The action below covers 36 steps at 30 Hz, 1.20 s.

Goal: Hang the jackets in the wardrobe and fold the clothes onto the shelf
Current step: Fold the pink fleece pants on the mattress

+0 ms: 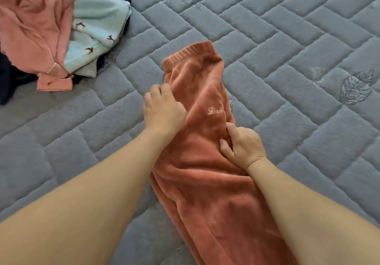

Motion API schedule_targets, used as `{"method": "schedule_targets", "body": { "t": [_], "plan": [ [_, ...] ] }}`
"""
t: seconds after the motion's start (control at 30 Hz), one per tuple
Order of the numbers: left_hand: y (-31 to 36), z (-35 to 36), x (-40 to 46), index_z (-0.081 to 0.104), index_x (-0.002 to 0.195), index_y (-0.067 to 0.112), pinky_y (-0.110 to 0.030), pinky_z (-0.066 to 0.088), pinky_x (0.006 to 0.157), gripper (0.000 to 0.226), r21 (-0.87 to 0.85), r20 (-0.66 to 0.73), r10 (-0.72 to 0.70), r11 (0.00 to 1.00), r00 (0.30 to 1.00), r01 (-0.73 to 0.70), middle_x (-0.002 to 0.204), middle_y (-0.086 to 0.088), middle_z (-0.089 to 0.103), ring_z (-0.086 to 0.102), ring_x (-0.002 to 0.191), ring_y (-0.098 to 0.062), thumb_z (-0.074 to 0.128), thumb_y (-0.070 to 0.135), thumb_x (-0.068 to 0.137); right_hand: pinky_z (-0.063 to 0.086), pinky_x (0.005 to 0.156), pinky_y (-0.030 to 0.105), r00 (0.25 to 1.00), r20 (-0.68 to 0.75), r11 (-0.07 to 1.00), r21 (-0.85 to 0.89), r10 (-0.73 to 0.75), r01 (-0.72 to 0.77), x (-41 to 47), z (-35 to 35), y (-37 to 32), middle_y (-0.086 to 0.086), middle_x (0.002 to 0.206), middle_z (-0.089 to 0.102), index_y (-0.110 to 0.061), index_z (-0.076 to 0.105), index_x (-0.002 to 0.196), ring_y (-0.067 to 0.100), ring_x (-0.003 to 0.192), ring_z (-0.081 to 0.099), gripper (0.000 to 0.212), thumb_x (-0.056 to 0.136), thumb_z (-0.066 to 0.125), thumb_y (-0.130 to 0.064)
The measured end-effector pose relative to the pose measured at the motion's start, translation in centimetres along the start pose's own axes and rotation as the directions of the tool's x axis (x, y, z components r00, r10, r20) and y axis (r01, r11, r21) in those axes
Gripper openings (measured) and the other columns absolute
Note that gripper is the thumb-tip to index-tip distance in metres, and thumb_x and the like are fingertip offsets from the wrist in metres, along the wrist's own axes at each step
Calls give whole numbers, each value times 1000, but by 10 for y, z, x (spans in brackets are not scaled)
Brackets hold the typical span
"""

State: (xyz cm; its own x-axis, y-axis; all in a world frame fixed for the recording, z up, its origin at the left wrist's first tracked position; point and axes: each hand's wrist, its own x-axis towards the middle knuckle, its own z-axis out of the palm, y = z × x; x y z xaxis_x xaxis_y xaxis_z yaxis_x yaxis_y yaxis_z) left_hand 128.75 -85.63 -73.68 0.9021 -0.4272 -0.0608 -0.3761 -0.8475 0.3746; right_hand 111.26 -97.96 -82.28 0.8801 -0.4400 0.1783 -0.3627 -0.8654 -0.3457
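Rust fleece trousers (205,162) run from under my forearms across the quilted mattress (287,38), ribbed waistband (189,54) far end. Soft, floppy, light; I'd grab waistband corners. Left hand (162,110) curls onto the fabric edge, right hand (242,145) pinches a fold. Clothes pile (61,28) far left.

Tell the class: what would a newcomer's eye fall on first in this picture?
Most striking is the rust-orange fleece garment stretched along the middle of the grey quilted bed cover, with the left hand and right hand gripping its fabric. Next comes the heap at top left: a pink garment beside a light-blue one.
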Motion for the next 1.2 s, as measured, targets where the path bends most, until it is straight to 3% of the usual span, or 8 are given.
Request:
{"method": "schedule_targets", "body": {
  "t": [0.13,0.3,0.4,0.47,0.6,0.73,0.9,1.2],
  "plan": [
    [42,19,65,46,135,12,-46,28,110,51,-32,15,269,963,963,-269,144,-13,42,36,132,-36,49,17,84,36,52,28,994,-88,997,36,-68,71,3,15,12,2,57,52,-14,53,101,27,51,50,33,80,46,-39],
    [57,30,131,36,144,9,-64,-4,116,70,250,270,5,965,963,-75,150,-13,37,25,144,-35,55,36,82,39,55,31,998,-15,993,106,-53,54,4,15,16,-1,60,50,-16,51,106,24,53,49,36,79,47,-39],
    [48,21,140,50,122,9,-61,16,112,44,411,285,286,825,915,-386,129,-16,57,50,123,-37,54,28,83,40,56,33,999,15,994,101,-38,36,5,14,18,0,61,52,-16,50,109,24,55,51,39,79,47,-41],
    [35,13,148,50,115,10,-55,28,105,31,490,169,407,756,898,-435,120,-16,60,56,111,-37,51,20,85,45,58,36,998,63,992,130,-17,9,4,14,18,5,63,55,-15,48,114,29,56,54,43,80,46,-42],
    [18,15,141,21,149,15,-76,3,108,59,546,127,199,804,972,-236,147,-16,29,25,139,-34,39,42,100,48,59,38,992,121,990,133,23,-39,5,14,18,8,65,57,-14,45,117,32,57,56,48,79,46,-44],
    [10,37,71,11,158,18,-75,-2,108,78,410,117,422,804,899,-431,161,-10,14,8,151,-29,44,47,93,47,57,36,992,127,991,131,14,-31,6,12,18,5,65,56,-13,47,116,29,56,54,48,79,47,-44],
    [-43,59,63,-11,153,46,-70,-17,109,73,191,476,11,975,879,-116,161,12,-26,-33,144,-15,18,70,91,46,56,36,994,113,990,137,-6,-10,8,11,19,4,65,55,-13,49,114,28,55,53,47,78,47,-43],
    [-50,75,78,-27,142,55,-72,-28,96,87,216,580,-15,967,815,-137,154,16,-39,-49,134,-12,1,91,68,46,54,34,998,45,997,72,-39,36,9,9,15,4,61,54,-11,56,110,29,53,54,46,79,48,-44]
  ]
}}
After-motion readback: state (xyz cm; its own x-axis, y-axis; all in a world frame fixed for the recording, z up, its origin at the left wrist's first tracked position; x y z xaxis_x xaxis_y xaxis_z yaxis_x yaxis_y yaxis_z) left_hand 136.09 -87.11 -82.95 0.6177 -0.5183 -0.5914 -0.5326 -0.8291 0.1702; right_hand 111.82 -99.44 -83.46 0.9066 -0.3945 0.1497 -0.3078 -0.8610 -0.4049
